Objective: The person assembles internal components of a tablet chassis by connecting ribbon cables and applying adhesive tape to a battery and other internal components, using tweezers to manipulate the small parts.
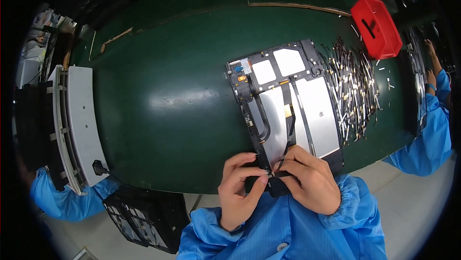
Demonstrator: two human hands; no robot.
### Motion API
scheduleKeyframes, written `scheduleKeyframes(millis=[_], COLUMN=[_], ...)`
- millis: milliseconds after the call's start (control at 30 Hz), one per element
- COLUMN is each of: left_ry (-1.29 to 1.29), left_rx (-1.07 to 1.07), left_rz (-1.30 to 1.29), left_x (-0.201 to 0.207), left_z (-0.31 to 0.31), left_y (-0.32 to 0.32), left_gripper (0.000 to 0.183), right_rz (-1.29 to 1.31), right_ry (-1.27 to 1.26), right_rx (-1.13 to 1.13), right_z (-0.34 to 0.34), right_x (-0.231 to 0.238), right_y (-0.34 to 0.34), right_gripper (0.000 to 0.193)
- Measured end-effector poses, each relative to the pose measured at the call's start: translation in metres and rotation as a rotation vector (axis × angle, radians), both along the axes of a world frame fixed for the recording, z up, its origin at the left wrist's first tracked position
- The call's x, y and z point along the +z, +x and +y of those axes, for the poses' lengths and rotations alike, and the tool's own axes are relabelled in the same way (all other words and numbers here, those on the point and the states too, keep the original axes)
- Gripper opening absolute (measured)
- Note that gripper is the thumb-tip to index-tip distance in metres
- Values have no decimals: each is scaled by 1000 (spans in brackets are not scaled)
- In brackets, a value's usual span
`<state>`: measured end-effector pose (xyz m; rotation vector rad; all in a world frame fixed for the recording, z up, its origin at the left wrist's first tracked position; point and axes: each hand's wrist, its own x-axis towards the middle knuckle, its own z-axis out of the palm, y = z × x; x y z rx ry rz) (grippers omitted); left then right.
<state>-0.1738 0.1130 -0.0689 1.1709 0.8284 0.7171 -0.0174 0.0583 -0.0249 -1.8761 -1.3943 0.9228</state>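
An opened tablet-like device (274,116) with silver panels and a black frame lies at a slant on the bench before me. At its near edge, the thumb and fingers of my left hand (242,188) are pinched together; whatever is between them is too small to make out. Close beside it, my right hand (309,178) has its fingers closed on a thin black strip (282,173). A dark flat cable (291,128) runs down the middle of the device toward the right fingertips.
A pile of thin black and silver strips (353,92) lies right of the device. Behind it stands a red bin (377,27). A white panel (86,120) with a black plug (100,167) is at left. Black frames (144,219) stand below the bench edge. Blue-sleeved people (420,135) flank the green bench (158,68).
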Motion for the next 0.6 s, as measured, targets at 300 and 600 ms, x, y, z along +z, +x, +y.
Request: scheduleKeyframes(millis=[300, 600], left_ry=[28, -11], left_rx=[-16, 0], left_rz=[14, -8], left_x=[0, 1], left_z=[-1, -1], left_y=[-3, -4], left_gripper=[16, 14], right_rz=[-46, -8], right_ry=[52, 40], right_rx=[-54, -27], right_z=[-4, -5], right_x=[0, 2], right_y=[-7, -5], right_gripper=[16, 17])
